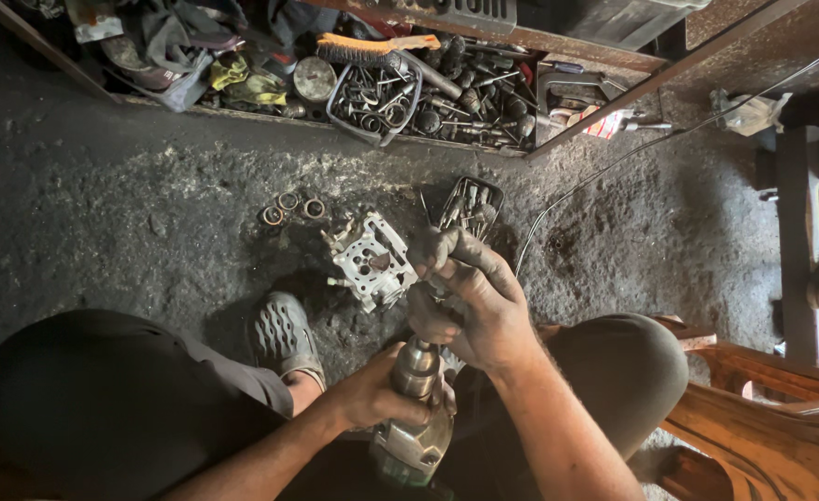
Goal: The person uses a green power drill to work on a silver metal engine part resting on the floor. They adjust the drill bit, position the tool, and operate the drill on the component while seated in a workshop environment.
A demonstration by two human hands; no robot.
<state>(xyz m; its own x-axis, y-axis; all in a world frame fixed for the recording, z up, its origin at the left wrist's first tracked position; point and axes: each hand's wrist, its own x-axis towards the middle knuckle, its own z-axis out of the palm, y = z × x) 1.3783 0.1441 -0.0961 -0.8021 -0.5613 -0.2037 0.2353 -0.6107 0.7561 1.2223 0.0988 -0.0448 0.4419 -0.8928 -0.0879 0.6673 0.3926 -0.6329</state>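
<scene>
The three small copper-and-steel rings are lying loose on the grimy grey concrete floor, just left of the work; as a judgement, a knock from the part or the tool could be sending them rolling into the dirt. The grey perforated rubber clog is sitting close below the pale cast-metal engine part with round bores, which is resting tilted on the floor between the person's knees; nothing seems to be clamping it, so it could be twisting or skidding toward the foot if the tool bites.

The left hand is coming up from the lower edge, forearm slanting, fingers wrapped fully closed around the body of the dull silver pneumatic power tool. The right hand is reaching over from the right, wrist bent downward, fingers curled shut around the tool's front end by the part; whether it is also touching the part, I cannot tell. Fingers so near the working tip could be getting pinched. The black tray of bits is lying just beyond the knuckles.
</scene>
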